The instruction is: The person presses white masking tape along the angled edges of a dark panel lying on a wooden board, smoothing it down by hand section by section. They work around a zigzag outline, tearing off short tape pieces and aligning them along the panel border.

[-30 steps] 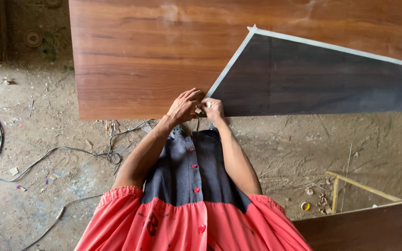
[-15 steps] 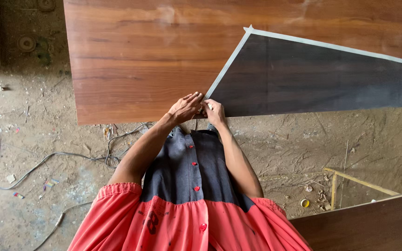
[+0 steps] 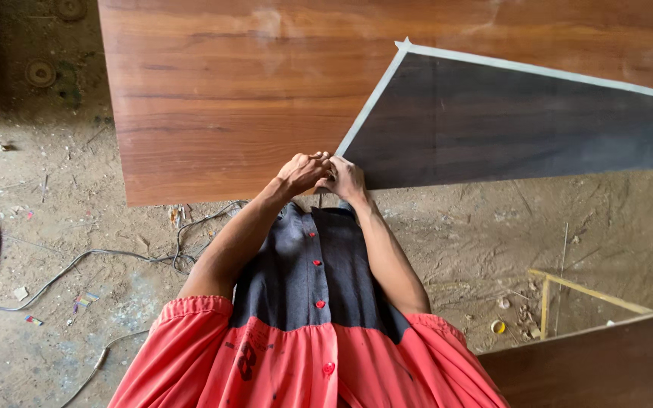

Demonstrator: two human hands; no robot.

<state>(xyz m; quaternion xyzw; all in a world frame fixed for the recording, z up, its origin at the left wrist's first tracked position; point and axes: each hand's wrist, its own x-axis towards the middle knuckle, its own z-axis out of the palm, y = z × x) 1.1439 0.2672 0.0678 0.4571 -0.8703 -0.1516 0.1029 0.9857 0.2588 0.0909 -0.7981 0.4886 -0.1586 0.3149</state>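
Note:
A large brown wood-grain board (image 3: 221, 98) lies flat over the dirt floor. On it rests a dark grey sheet (image 3: 508, 128) with a pale strip (image 3: 372, 102) along its left and far edges. My left hand (image 3: 301, 172) and my right hand (image 3: 347, 180) meet at the sheet's near corner, at the board's front edge. The fingers of both hands are curled and pinched together on that corner, where the pale strip ends. The fingertips hide the exact point of grip. My forearms reach forward from red sleeves over a grey and red shirt.
Black cables (image 3: 77, 261) trail across the dusty floor at the left, among scraps and sawdust. Another brown board (image 3: 606, 363) lies at the lower right, behind it thin yellow strips (image 3: 568, 291) and a small yellow ring (image 3: 498, 326).
Both hands have stayed at the sheet's near corner. The left fingers have curled closer over the right hand. The view has shifted slightly.

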